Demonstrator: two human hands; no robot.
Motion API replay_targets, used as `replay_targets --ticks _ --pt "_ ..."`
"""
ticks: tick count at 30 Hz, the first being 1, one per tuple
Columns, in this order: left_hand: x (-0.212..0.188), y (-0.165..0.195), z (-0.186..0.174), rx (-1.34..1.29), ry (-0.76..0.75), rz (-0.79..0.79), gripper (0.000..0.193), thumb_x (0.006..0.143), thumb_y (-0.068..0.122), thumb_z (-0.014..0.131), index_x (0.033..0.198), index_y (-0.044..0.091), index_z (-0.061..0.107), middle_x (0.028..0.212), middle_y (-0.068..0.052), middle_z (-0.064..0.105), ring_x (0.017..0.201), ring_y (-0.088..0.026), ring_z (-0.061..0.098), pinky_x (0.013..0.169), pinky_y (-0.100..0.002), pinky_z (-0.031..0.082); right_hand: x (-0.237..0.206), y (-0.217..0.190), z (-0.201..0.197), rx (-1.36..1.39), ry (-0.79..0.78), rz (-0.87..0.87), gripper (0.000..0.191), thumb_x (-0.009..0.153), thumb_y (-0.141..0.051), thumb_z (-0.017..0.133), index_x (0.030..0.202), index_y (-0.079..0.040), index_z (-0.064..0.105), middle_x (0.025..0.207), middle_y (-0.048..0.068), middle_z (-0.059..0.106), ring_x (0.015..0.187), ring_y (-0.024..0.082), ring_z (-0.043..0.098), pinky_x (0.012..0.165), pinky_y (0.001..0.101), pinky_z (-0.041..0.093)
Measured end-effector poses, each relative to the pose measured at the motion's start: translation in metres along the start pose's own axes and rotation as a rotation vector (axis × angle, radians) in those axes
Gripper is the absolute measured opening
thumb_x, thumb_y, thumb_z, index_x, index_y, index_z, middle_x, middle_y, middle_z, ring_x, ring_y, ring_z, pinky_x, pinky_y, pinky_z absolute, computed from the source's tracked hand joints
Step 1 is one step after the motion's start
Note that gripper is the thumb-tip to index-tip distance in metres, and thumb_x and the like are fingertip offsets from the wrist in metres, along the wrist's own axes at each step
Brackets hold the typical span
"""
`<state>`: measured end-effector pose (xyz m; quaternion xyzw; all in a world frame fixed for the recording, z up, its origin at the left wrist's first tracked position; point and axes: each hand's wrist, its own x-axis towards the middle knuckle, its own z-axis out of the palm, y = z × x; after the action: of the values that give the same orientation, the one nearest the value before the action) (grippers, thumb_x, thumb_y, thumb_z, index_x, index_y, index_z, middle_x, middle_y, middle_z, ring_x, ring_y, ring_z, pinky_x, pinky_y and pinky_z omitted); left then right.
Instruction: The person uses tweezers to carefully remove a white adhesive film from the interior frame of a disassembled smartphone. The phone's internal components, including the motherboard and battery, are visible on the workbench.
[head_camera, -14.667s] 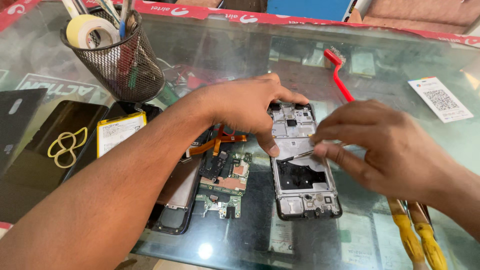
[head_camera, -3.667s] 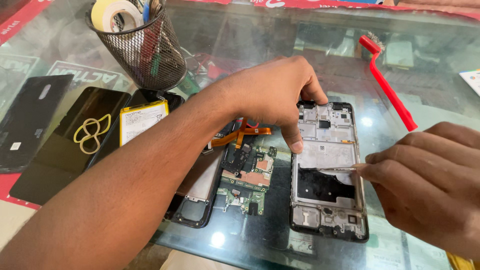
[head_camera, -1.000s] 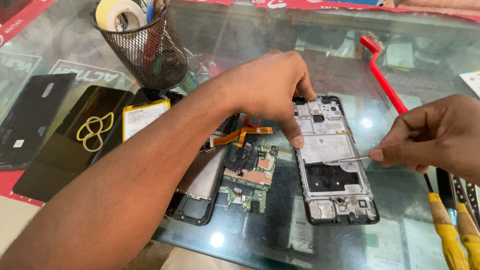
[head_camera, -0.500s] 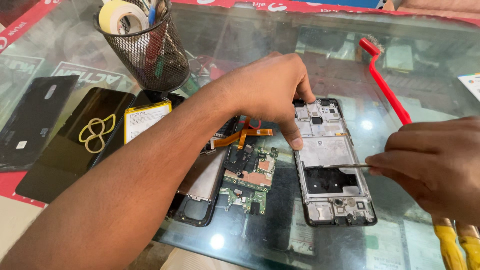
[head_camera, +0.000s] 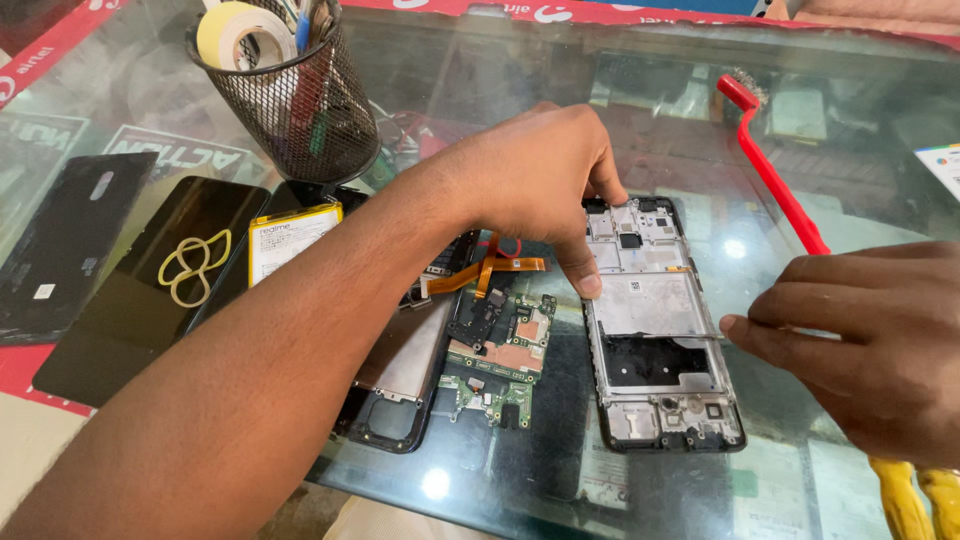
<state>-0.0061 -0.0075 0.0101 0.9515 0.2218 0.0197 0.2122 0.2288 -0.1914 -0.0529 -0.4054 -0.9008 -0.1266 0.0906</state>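
Glass tabletop: left hand pinning opened phone frame, right hand pinched on thin metal tweezers.

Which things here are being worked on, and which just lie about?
In use: left hand steadying the opened phone frame; right hand holding thin tweezers.
Lying about: circuit board, battery, mesh cup, red brush, rubber bands.

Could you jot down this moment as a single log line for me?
left hand: pressing down open phone frame | right hand: holding thin metal tool, tip inside frame | nearby: circuit board, red brush
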Motion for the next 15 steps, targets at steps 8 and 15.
replay_targets --ticks 8,15 --pt "0.0 -0.003 0.0 0.009 -0.018 -0.04 0.083 0.038 0.03 0.102 0.114 0.008 0.076 0.108 -0.012 0.077 0.093 -0.023 0.077 0.083 -0.034 0.06 -0.027 0.02 0.02 0.386 -0.211 0.369 0.036 0.078 -0.025 0.081 0.112 -0.035 0.087 0.1 -0.013 0.082 0.081 0.006 0.078 0.066 0.0271 0.06" --pt "0.001 -0.008 0.001 0.003 -0.014 -0.018 0.084 0.038 0.03 0.101 0.114 0.006 0.075 0.107 -0.013 0.078 0.093 -0.023 0.078 0.084 -0.034 0.059 -0.004 0.02 0.009 0.693 -0.254 0.493 0.027 0.077 -0.021 0.084 0.103 -0.027 0.09 0.095 -0.008 0.079 0.086 0.008 0.074 0.074 0.0278 0.06"
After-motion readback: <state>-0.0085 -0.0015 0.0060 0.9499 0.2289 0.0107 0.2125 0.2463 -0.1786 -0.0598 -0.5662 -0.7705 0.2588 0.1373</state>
